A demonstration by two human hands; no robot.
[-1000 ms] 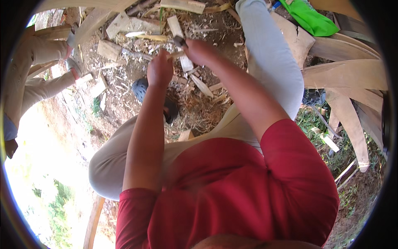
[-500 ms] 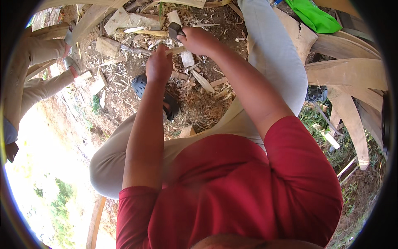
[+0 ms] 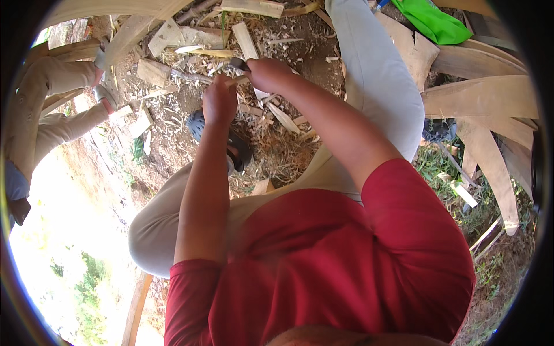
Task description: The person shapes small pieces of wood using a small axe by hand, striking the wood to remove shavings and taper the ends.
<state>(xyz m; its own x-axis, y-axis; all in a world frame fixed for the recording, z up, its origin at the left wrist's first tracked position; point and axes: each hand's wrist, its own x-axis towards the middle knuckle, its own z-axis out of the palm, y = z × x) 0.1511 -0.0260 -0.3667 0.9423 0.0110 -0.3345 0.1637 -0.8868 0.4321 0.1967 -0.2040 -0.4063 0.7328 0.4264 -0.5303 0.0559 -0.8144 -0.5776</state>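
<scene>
Both my hands work close together out in front of me, above ground strewn with shavings. My left hand [image 3: 220, 101] is closed around one end of a narrow pale wood piece [image 3: 238, 81] that points toward my right hand. Fingers closed, my right hand [image 3: 270, 74] grips a tool with a dark, blocky head [image 3: 237, 63]. The head juts out to the left of the fist, just above the wood piece. The rest of the tool is hidden in the hand, so I cannot tell its exact kind.
Several offcuts [image 3: 154, 72] and wood chips lie around my shoe [image 3: 196, 125]. Curved planks [image 3: 482, 97] are stacked at the right, below a bright green cloth or bag [image 3: 433, 22]. Another person's legs [image 3: 72, 124] show at the far left.
The dark tool head has dropped from above the right hand to just over the wood piece. My right hand has come down slightly; my left hand has also shifted slightly downward.
</scene>
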